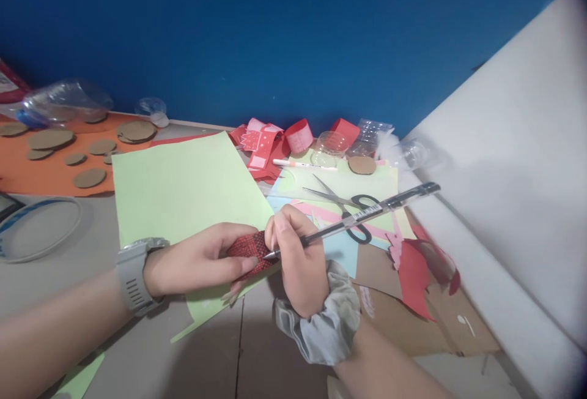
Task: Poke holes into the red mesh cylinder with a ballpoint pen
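Observation:
My left hand (206, 259) is closed around a small red piece with a dark woven-looking pattern (247, 247), thumb pressed along its near side. In my right hand (298, 264) is a slim black-and-clear pen (348, 221). Its metal tip meets the patterned piece, and its capped-looking dark end points up to the right. Under both hands lies a large light green paper sheet (183, 185), with a cut strip hanging toward me. Behind the pen, scissors (342, 200) with black handles rest partly open on coloured papers. My fingers hide part of the red piece.
Cardboard discs (89, 177) lie on an orange sheet (27, 175) at left, near a clear plastic bottle (73, 99). Red paper cutouts (263, 148), a marker (305, 165) and clear plastic pieces sit along the blue wall (275, 38). Red scraps (413, 276) lie on cardboard at right.

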Demonstrator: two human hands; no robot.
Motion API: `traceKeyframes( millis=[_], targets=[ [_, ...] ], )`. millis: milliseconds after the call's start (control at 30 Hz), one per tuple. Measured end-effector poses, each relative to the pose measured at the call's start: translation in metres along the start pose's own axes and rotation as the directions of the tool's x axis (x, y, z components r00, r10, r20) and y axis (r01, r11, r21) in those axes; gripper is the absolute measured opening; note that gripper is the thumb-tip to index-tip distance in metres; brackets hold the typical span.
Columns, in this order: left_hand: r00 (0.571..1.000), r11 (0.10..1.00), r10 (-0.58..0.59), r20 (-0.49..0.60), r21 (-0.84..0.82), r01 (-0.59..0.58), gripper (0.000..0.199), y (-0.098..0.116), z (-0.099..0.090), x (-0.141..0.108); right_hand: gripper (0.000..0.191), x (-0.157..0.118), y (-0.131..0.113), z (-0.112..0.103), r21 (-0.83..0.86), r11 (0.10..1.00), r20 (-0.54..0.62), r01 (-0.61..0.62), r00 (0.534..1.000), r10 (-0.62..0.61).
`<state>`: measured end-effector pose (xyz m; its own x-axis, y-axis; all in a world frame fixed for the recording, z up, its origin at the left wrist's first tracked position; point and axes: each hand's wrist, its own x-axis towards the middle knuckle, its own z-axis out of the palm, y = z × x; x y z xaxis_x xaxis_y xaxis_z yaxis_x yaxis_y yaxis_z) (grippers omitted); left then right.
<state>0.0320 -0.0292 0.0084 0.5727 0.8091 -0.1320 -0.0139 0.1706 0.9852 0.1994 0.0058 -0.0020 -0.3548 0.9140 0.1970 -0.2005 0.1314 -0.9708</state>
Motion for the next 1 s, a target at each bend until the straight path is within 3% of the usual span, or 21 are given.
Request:
traceKeyframes(
  millis=[1000],
  targets=[
    [1.0, 1.0, -0.01, -0.009, -0.018, 0.01, 0.027, -0.0003, 0.0008, -0.0002, 0.036, 0.0006, -0.0004, 0.0002, 0.018, 1.0, -0.013, -0.011, 1.0, 0.011]
  ],
)
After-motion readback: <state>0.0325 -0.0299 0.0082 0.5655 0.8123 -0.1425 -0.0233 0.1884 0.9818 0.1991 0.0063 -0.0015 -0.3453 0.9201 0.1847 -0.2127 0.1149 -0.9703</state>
